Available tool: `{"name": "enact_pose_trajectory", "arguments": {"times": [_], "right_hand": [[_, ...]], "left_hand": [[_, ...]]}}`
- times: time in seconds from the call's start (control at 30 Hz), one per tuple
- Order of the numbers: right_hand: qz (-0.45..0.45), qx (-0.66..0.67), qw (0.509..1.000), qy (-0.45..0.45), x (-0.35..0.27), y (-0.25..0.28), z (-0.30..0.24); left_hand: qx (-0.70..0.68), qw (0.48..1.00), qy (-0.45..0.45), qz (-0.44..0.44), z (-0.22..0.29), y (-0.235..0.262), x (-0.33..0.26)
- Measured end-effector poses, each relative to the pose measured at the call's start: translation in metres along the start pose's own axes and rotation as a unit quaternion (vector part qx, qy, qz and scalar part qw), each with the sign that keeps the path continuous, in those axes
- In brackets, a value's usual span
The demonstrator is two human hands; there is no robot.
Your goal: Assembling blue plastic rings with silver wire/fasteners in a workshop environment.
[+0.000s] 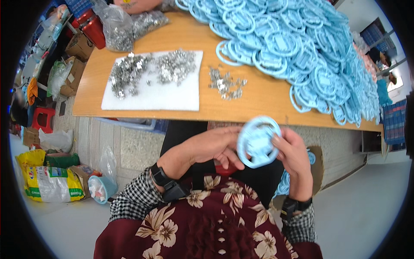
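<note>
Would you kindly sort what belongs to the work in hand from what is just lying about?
In use: blue ring held by left hand and right hand; ring pile; metal clips; white mat.
Lying about: red stool; yellow sack; cardboard boxes.

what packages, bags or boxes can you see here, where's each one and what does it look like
Printed sack: floor, lower left; plump, yellow, green and white.
Clear plastic bags: table's far left end; filled with small silvery metal parts.
Cardboard boxes: floor left of the table; brown, open.
Red boxes: beyond the table's far left corner; glossy, with dark trim.
Cardboard box: floor by the right hand; holds blue rings.
</note>
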State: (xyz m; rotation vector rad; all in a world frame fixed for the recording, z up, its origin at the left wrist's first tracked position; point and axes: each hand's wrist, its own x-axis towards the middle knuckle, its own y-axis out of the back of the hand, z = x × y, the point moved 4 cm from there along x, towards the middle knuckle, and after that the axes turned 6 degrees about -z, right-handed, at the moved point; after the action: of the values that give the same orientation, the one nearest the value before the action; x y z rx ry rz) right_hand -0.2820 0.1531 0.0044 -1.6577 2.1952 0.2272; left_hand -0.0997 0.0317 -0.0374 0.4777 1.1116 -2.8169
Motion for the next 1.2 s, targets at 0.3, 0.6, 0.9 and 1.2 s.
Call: {"name": "enact_pose_trajectory", "arguments": {"times": [0.3, 0.6, 0.9, 1.2], "right_hand": [[0.382, -0.175, 0.908, -0.006, -0.162, 0.286, 0.145], [0.347, -0.287, 0.891, 0.061, -0.082, 0.180, 0.115], [0.293, -0.251, 0.914, 0.125, -0.070, 0.117, 0.075], [0.144, -0.108, 0.976, 0.126, -0.034, 0.060, 0.037]], "left_hand": [[0.211, 0.972, -0.049, 0.095, 0.094, 0.002, -0.025], [0.580, 0.603, -0.281, 0.470, 0.236, 0.101, 0.053], [0.303, 0.798, -0.241, 0.461, 0.295, 0.155, 0.090], [0.344, 0.818, -0.344, 0.306, 0.251, 0.083, 0.003]]}}
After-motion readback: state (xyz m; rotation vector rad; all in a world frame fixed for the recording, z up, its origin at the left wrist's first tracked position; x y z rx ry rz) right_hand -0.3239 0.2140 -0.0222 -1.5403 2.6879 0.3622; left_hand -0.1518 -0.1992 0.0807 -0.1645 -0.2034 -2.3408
